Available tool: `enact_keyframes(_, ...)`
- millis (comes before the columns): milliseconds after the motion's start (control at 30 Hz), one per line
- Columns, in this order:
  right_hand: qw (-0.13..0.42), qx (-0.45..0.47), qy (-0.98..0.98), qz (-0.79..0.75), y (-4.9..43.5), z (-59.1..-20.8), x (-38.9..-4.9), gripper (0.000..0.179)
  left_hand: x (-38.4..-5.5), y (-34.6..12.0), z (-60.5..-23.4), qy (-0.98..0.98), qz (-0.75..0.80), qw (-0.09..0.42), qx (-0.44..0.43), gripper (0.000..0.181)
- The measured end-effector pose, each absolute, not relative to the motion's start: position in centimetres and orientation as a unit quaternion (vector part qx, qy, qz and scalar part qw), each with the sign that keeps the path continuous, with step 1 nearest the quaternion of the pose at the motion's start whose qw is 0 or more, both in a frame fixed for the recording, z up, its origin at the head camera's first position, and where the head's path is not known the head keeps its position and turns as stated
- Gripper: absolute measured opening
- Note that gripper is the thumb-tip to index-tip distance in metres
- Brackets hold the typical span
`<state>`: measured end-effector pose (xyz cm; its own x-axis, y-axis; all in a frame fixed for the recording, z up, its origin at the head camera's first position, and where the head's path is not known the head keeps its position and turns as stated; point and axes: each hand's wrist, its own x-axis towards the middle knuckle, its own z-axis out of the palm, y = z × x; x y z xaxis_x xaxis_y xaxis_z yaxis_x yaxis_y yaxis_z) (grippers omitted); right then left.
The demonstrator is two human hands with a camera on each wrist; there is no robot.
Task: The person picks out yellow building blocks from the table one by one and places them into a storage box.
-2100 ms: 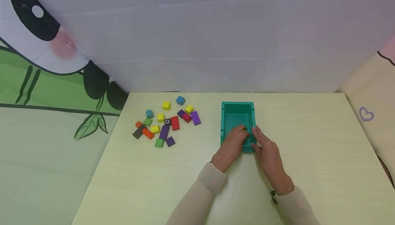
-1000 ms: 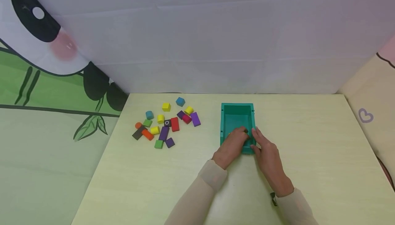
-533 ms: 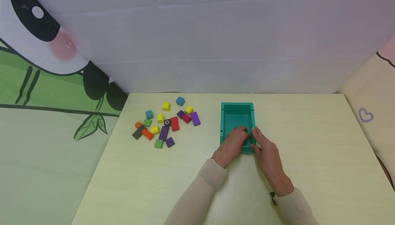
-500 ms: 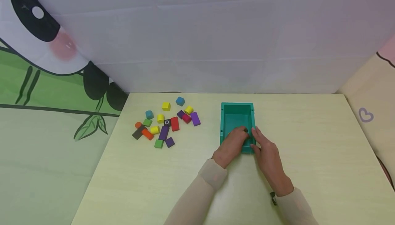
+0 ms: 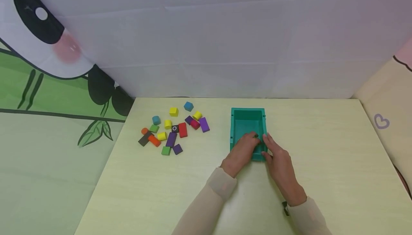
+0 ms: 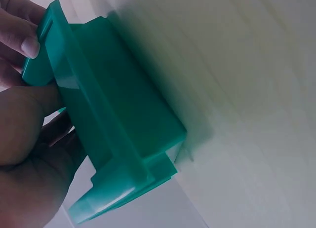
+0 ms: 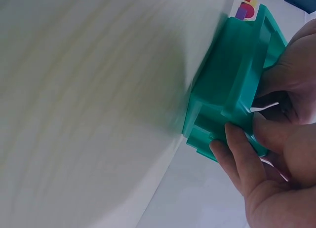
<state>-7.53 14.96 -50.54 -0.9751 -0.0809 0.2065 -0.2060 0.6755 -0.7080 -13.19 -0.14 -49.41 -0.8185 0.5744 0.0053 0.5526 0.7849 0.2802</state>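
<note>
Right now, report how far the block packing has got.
Barely started. Both hands, left hand and right hand, work at the near end of the green bin, whose far half shows bare. The loose blocks lie scattered on the table, untouched.

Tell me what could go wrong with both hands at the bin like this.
1. The left hand reaches into the near end of the bin and hides the floor there, so whatever lies under it cannot be checked.
2. The right hand grips the bin's near right wall; a pull could slide or tip the bin.
3. The blocks lie well off to the left; a fast reach could scatter them.
</note>
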Motion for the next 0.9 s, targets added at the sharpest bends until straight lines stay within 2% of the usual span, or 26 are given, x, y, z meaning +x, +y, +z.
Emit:
enact_keyframes(267, 0.072, 0.076, -0.912, 0.396, 15.0, -50.5, -7.6, 0.066, -12.5, -0.9, -48.0, 0.944, 0.164, 0.026, 0.286, 0.029)
enact_keyframes(567, 0.066, 0.074, -0.912, 0.398, 15.0, -50.5, -7.6, 0.067, -12.9, -2.3, -46.4, 0.938, 0.186, -0.039, 0.291, 0.027)
enact_keyframes(900, 0.054, 0.071, -0.913, 0.398, 14.9, -50.4, -7.5, 0.069, -14.1, -5.4, -46.5, 0.923, 0.266, -0.09, 0.263, 0.021)
